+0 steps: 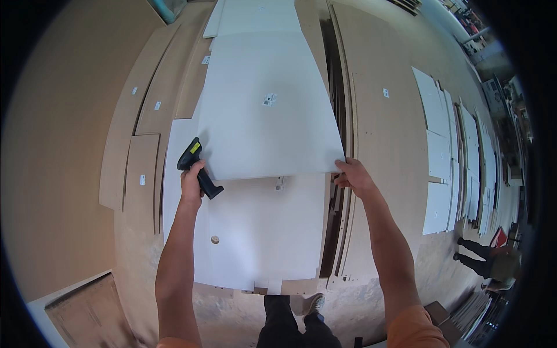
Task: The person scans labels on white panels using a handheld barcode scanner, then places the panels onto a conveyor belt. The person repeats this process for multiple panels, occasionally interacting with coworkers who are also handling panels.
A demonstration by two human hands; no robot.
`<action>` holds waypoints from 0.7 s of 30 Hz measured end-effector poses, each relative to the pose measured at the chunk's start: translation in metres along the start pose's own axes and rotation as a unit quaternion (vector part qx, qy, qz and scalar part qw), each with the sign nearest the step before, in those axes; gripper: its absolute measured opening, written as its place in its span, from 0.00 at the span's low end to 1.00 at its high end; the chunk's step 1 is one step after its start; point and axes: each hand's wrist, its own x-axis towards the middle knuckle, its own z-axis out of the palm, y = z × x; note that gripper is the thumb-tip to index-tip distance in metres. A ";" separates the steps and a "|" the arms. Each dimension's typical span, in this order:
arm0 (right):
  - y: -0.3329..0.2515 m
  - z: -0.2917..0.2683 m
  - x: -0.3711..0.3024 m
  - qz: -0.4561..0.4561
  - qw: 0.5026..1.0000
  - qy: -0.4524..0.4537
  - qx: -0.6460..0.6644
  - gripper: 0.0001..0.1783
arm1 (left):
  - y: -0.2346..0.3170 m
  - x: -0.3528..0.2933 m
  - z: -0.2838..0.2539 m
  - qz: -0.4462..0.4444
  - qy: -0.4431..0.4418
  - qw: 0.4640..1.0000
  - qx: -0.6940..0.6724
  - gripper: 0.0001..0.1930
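My left hand [191, 182] is closed around the handle of a black barcode scanner [190, 155] with a yellow sticker, beside the near left corner of a white board [261, 139]. At that board's near right corner, my right hand [355, 176] grips the edge, thumb on top and fingers below. A small label [270, 100] is stuck near the middle of the board. Beneath it lies another white board [267, 238], which has a round brownish spot [215, 239] and a label [279, 183] partly under the upper board's edge.
Brown boards [143, 180] with labels lie to the left, and a large brown board [383, 133] is on the right past a dark gap [333, 232]. Farther right are stacks of white boards [438, 156]. Another person [493, 261] stands at the far right.
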 end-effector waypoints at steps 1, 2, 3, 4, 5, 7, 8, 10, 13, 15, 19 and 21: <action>-0.006 -0.004 0.001 0.007 1.000 -0.011 -0.018 0.19 | 0.006 0.007 0.002 0.001 -0.005 1.000 0.001 0.17; -0.015 -0.003 0.004 0.010 1.000 -0.021 0.000 0.18 | 0.012 0.009 0.003 -0.022 0.022 0.999 0.016 0.17; -0.031 -0.003 0.009 0.014 0.999 -0.027 0.035 0.18 | 0.027 0.016 0.003 -0.024 0.032 0.999 -0.001 0.15; -0.052 -0.002 0.016 0.034 0.997 -0.024 0.061 0.19 | 0.044 0.026 0.007 -0.004 0.036 0.998 -0.048 0.13; -0.074 0.003 0.026 -0.017 0.994 -0.005 0.108 0.17 | 0.065 0.042 0.018 0.033 0.035 0.988 -0.145 0.13; -0.123 0.009 0.047 -0.095 0.976 -0.001 0.194 0.16 | 0.107 0.063 0.031 0.082 0.025 0.979 -0.186 0.13; -0.142 0.010 0.053 -0.126 0.979 -0.002 0.159 0.17 | 0.122 0.068 0.038 0.062 -0.014 0.974 -0.219 0.13; -0.149 0.025 0.059 -0.160 0.979 -0.009 0.124 0.15 | 0.120 0.063 0.059 0.086 0.035 0.985 -0.142 0.15; -0.072 0.061 0.034 -0.172 0.981 0.056 -0.078 0.35 | 0.046 0.008 0.089 0.074 -0.075 0.994 0.006 0.21; 0.040 0.083 -0.016 -0.287 0.937 0.053 -0.193 0.30 | -0.034 -0.054 0.108 -0.022 -0.156 0.987 0.038 0.20; 0.301 0.074 -0.180 -0.060 0.941 -0.081 -0.323 0.23 | -0.198 -0.228 0.129 -0.329 -0.151 0.930 -0.060 0.19; 0.416 0.031 -0.284 0.117 0.928 -0.114 -0.336 0.29 | -0.259 -0.328 0.129 -0.438 -0.168 0.881 -0.066 0.18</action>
